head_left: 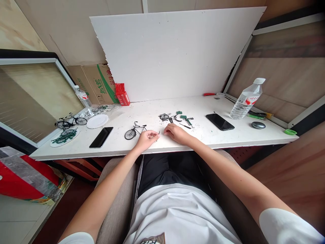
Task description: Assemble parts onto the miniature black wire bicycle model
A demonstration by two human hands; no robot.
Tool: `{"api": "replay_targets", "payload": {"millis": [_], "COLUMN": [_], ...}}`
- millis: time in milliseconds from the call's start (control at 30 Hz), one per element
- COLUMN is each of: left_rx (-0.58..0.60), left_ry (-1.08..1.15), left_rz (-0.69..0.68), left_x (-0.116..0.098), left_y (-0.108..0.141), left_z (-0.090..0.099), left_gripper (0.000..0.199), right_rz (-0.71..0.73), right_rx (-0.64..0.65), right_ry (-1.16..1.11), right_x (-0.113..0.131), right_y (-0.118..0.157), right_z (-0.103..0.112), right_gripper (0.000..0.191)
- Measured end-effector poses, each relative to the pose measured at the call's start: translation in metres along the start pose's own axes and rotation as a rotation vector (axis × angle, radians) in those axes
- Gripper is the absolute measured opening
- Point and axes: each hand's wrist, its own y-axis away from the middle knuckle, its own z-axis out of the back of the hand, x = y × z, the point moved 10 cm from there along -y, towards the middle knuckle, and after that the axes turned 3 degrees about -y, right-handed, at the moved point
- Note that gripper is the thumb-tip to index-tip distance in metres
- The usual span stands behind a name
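My left hand is closed in a pinch near the front edge of the table, on a thin black part that sticks up by the fingertips. Just right of it, my right hand has its fingers curled together low over the tabletop; what they hold, if anything, is hidden. Beyond my left hand stands a black model bicycle, its rear portion partly covered by that hand. Past my right hand lie a loose black spoked wheel, green pieces and a thin black strip.
A phone lies at left, another phone at right. Farther left are a second model bicycle, a white disc and a plate of green scraps. A water bottle and a round grey object stand right.
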Motion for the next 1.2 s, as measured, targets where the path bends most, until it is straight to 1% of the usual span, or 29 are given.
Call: {"api": "replay_targets", "payload": {"millis": [100, 167, 200, 267, 367, 433, 567, 700, 867, 1000, 1200], "left_rx": [0.025, 0.047, 0.055, 0.089, 0.112, 0.124, 0.148, 0.132, 0.123, 0.149, 0.147], "left_ry": [0.064, 0.069, 0.064, 0.051, 0.04, 0.023, -0.001, -0.005, -0.001, -0.018, 0.008], "left_rz": [0.032, 0.034, 0.029, 0.01, 0.002, -0.004, -0.011, -0.016, -0.022, -0.042, -0.064], "left_x": [-0.003, -0.007, -0.01, -0.015, -0.021, -0.025, -0.028, -0.026, -0.024, -0.025, -0.021], "left_y": [0.001, 0.003, 0.004, 0.006, 0.008, 0.01, 0.011, 0.011, 0.011, 0.011, 0.008], "left_z": [-0.002, -0.003, -0.004, -0.006, -0.007, -0.008, -0.011, -0.01, -0.01, -0.013, -0.013], "left_gripper": [0.037, 0.037, 0.037, 0.037, 0.037, 0.038, 0.038, 0.038, 0.039, 0.039, 0.04], "right_rz": [-0.07, -0.132, -0.156, -0.199, -0.222, -0.213, -0.197, -0.2, -0.213, -0.206, -0.198], "right_rx": [-0.122, -0.232, -0.262, -0.259, -0.195, -0.183, -0.185, -0.204, -0.184, -0.183, -0.199], "right_ry": [-0.289, -0.393, -0.439, -0.535, -0.65, -0.675, -0.637, -0.627, -0.66, -0.651, -0.645], "right_x": [0.002, 0.001, 0.001, 0.0, -0.001, -0.001, 0.001, -0.002, -0.007, -0.003, 0.003], "right_y": [-0.001, 0.0, 0.0, -0.001, -0.003, -0.004, -0.004, -0.002, -0.002, -0.002, -0.001], "right_z": [0.006, 0.01, 0.009, 0.003, -0.009, -0.012, -0.013, -0.011, -0.016, -0.016, -0.013], "right_gripper": [0.016, 0.022, 0.025, 0.03, 0.033, 0.034, 0.033, 0.031, 0.033, 0.034, 0.031]}}
